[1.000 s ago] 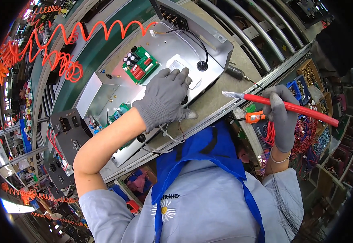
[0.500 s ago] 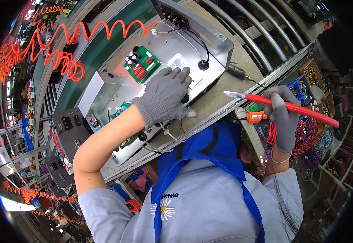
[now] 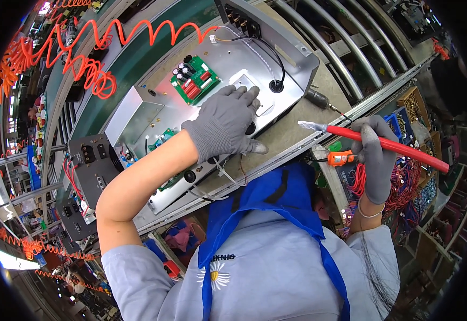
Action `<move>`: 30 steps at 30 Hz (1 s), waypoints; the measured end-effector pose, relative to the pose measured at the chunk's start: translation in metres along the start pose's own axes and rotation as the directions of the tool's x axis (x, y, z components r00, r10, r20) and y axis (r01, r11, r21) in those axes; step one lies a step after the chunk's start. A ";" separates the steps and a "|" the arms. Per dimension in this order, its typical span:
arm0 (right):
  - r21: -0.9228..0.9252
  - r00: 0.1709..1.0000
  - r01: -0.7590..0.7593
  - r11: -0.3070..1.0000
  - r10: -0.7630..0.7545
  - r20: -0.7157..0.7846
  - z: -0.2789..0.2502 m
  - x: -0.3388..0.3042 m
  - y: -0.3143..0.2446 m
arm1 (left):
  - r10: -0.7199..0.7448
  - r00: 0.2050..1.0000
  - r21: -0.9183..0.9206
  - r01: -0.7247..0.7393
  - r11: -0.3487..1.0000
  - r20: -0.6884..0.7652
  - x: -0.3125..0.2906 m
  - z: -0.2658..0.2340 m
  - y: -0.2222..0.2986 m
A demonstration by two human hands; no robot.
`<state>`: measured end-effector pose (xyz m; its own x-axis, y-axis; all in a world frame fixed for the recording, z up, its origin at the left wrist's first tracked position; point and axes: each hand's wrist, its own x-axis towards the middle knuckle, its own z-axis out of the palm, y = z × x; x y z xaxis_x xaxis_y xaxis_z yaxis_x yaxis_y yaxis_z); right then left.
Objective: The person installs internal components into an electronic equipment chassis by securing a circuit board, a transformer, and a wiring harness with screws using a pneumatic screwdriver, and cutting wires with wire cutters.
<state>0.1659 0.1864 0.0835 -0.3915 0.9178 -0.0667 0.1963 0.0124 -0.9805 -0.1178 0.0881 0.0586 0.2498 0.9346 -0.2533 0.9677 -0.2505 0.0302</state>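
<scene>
My left hand (image 3: 223, 122), in a grey glove, lies flat with fingers stretched out on the bare metal floor of an electronics chassis (image 3: 238, 56). Beside its fingertips is a pale, whitish patch (image 3: 247, 81) on the metal. A green circuit board (image 3: 195, 80) with red parts and dark capacitors sits just beyond that hand. My right hand (image 3: 378, 158), gloved too, is closed around the red handle of a brush (image 3: 404, 150). The brush's whitish tip points left, apart from the chassis, over the bench edge.
A dark screwdriver-like power tool (image 3: 319, 99) lies by the chassis's right corner. Metal rollers (image 3: 346, 48) run beyond it. Bins of screws (image 3: 414, 104), an orange-handled tool (image 3: 341, 158) and bundled wires (image 3: 404, 182) are at the right. Orange coiled hoses (image 3: 91, 75) hang at the left.
The view has shifted slightly, so the chassis and my left hand appear a little further right and lower. Both hands keep the same pose, and the brush stays in my right hand.
</scene>
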 end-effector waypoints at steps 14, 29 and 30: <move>0.006 1.000 0.008 1.000 -0.008 -0.002 0.002 -0.005 0.000 | 0.010 1.000 -0.012 -0.010 1.000 -0.003 -0.001 -0.001 -0.001; 0.017 1.000 0.019 1.000 -0.019 0.021 -0.007 -0.017 0.013 | 0.016 0.998 -0.088 -0.021 0.996 -0.057 -0.002 0.002 -0.002; 0.009 1.000 0.026 1.000 -0.026 -0.004 -0.006 -0.024 0.006 | 0.017 0.997 -0.115 -0.025 0.993 -0.073 -0.003 0.005 -0.003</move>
<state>0.1822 0.1670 0.0808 -0.3928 0.9187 -0.0403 0.1782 0.0330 -0.9834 -0.1212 0.0851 0.0547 0.2680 0.9462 -0.1812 0.9587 -0.2433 0.1473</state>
